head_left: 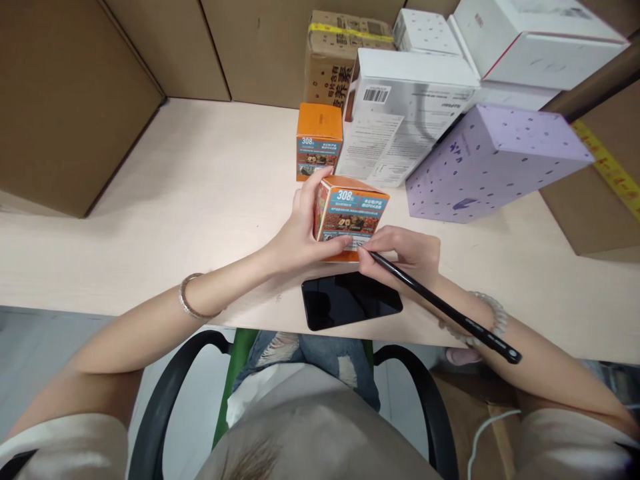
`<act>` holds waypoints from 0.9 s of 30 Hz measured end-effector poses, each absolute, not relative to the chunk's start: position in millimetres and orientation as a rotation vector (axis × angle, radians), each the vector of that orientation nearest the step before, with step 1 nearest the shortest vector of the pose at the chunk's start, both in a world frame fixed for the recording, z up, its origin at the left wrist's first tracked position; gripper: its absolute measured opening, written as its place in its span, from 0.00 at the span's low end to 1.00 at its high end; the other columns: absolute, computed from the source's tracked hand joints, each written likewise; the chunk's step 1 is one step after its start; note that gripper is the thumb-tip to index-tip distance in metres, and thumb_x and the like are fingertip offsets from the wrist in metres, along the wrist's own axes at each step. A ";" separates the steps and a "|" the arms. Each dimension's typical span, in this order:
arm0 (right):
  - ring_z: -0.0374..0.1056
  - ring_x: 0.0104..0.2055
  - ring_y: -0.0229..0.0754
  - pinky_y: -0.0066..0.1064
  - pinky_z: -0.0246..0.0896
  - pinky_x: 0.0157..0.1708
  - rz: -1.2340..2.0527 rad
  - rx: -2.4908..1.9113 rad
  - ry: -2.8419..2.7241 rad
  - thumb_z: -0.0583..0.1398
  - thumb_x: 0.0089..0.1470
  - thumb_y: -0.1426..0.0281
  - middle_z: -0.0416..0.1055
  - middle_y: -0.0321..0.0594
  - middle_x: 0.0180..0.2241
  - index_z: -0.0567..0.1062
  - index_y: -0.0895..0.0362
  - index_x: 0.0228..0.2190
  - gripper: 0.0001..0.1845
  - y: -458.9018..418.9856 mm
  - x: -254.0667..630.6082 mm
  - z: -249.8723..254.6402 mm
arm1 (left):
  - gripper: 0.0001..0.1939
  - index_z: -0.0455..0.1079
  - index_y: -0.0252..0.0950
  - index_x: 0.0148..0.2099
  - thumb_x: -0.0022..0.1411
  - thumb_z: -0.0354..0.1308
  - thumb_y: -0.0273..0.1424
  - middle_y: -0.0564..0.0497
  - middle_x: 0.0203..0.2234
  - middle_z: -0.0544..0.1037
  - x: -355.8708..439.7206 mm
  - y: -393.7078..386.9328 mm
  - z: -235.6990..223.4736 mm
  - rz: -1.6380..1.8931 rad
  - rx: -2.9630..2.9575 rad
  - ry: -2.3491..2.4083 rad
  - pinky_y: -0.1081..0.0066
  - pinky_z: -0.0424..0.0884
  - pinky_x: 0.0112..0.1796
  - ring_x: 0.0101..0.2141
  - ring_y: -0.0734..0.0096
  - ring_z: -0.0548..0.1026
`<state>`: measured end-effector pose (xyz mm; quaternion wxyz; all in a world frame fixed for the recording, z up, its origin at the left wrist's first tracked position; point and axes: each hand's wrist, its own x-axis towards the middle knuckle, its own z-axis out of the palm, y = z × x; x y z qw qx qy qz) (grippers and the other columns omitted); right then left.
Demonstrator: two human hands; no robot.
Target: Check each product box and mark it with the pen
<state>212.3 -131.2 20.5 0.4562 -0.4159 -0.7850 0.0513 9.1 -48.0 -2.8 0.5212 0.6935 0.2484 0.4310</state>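
Observation:
My left hand [300, 230] is wrapped round a small orange box [351, 210] printed with "308" and food pictures, holding it tilted on the pale table [200, 200]. My right hand [403, 255] pinches a long black pen [440, 307], its tip touching the lower front of that box. A black phone [350, 300] lies face up on the table just below both hands. A second orange box [319, 140] of the same kind stands upright behind the held one.
Stacked at the back right are a purple dotted box [490, 160], white cartons [410, 107] and a brown taped carton [335, 53]. Large brown cardboard panels [65, 100] wall the left and back. A black chair armrest [165, 393] curves below the table edge.

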 end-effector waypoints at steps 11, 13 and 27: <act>0.74 0.22 0.39 0.31 0.71 0.24 0.148 -0.997 -2.043 0.64 0.59 0.73 0.77 0.31 0.23 0.74 0.47 0.28 0.10 -134.8 212.0 21.9 | 0.52 0.45 0.54 0.77 0.61 0.69 0.56 0.46 0.74 0.56 6.3 -41.2 -17.3 1.059 1.819 0.576 0.39 0.52 0.74 0.75 0.40 0.51; 0.72 0.21 0.37 0.28 0.67 0.21 0.096 -0.940 -2.060 0.64 0.58 0.74 0.76 0.29 0.21 0.74 0.48 0.28 0.10 -134.2 211.5 20.8 | 0.51 0.44 0.55 0.77 0.62 0.69 0.56 0.47 0.74 0.56 6.2 -37.8 -18.6 1.063 1.881 0.533 0.39 0.53 0.74 0.75 0.42 0.52; 0.72 0.22 0.34 0.26 0.64 0.23 0.107 -0.863 -2.106 0.64 0.58 0.79 0.75 0.27 0.22 0.74 0.50 0.29 0.12 -133.4 212.2 23.6 | 0.50 0.43 0.58 0.77 0.63 0.68 0.52 0.48 0.73 0.57 6.3 -36.0 -25.3 1.119 1.961 0.542 0.38 0.55 0.72 0.74 0.43 0.54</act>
